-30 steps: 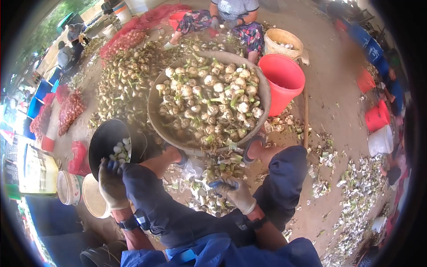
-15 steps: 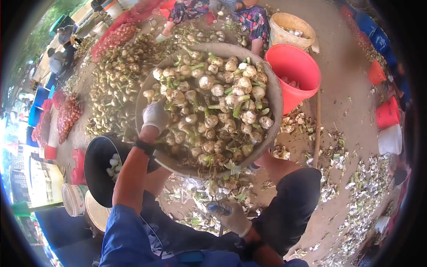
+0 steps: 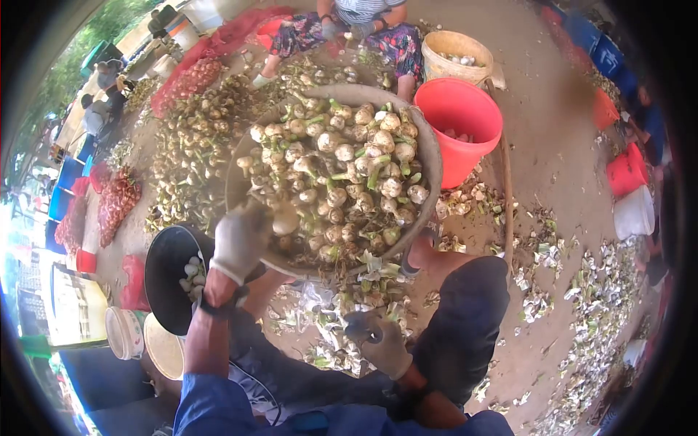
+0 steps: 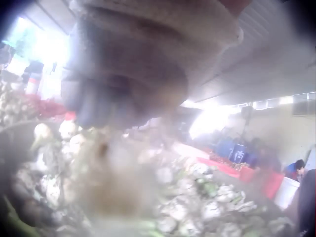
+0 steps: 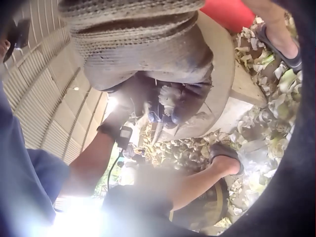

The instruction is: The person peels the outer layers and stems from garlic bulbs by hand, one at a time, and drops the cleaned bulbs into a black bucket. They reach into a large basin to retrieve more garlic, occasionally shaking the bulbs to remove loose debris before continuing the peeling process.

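My left hand (image 3: 238,243), in a pale glove with dark blue fingertips, holds a garlic bulb (image 3: 285,221) over the near left rim of a wide round basin (image 3: 234,182). The bulb is blurred in the left wrist view, below the bent fingers. Heaped garlic bulbs (image 3: 342,152) with green stems fill the basin. My right hand (image 3: 384,347), gloved too, stays above my lap with its fingers curled. From under those fingers a narrow pointed tool (image 5: 157,133) sticks out in the right wrist view; most of it is hidden. A pale scrap of peel (image 5: 170,96) clings to the glove.
A black bucket (image 3: 163,272) with white peeled bulbs tilts beside my left leg. Behind the basin's right side are a red bucket (image 3: 458,138) and a cream tub (image 3: 445,67). More garlic (image 3: 193,152) lies on the ground at left. Opposite me sits a person (image 3: 360,22).
My left hand went from the black bucket into the heap in the basin, then drew back toward me with a garlic bulb. The right hand stayed near my lap.
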A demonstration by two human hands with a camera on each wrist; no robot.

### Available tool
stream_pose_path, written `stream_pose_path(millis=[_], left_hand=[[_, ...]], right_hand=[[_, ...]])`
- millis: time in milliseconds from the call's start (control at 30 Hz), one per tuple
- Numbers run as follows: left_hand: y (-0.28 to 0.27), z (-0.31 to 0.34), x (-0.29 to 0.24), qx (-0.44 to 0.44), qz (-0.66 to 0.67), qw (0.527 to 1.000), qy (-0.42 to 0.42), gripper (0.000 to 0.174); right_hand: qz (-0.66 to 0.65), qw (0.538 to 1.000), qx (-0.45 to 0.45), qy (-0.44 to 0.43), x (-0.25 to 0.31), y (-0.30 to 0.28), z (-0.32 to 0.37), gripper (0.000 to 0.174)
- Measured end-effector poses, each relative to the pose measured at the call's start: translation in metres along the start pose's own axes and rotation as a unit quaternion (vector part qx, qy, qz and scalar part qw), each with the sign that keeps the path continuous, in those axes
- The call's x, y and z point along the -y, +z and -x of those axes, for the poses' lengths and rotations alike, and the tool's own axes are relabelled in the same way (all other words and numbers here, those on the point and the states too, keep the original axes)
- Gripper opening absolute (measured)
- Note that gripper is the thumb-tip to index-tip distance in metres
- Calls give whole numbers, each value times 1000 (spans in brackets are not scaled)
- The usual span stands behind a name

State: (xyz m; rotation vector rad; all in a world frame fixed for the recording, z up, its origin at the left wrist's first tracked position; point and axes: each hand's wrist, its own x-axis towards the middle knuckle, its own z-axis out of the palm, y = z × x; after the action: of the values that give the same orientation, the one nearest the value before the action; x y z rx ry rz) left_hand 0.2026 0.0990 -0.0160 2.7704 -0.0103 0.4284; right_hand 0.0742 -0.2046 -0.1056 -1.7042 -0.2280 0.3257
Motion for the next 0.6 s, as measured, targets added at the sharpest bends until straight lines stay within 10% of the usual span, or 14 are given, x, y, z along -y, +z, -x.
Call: stream_pose_path(millis=[200,267,500,600], left_hand=[[-70,122,-102,143,137,979,43,19],[-64,153,-112,213,143,964,72,19],[-29,204,-121,178,229,957,16,32],[-17,207,-138,100,350,916,-171,60]], right_hand=[[80,978,-57,-183,52,-11,-1,46],[136,960,98,-226,52,-11,4,42],[147,965,122,-179,23,7,28,30],[149,985,5,-86,34,-3,29,16]])
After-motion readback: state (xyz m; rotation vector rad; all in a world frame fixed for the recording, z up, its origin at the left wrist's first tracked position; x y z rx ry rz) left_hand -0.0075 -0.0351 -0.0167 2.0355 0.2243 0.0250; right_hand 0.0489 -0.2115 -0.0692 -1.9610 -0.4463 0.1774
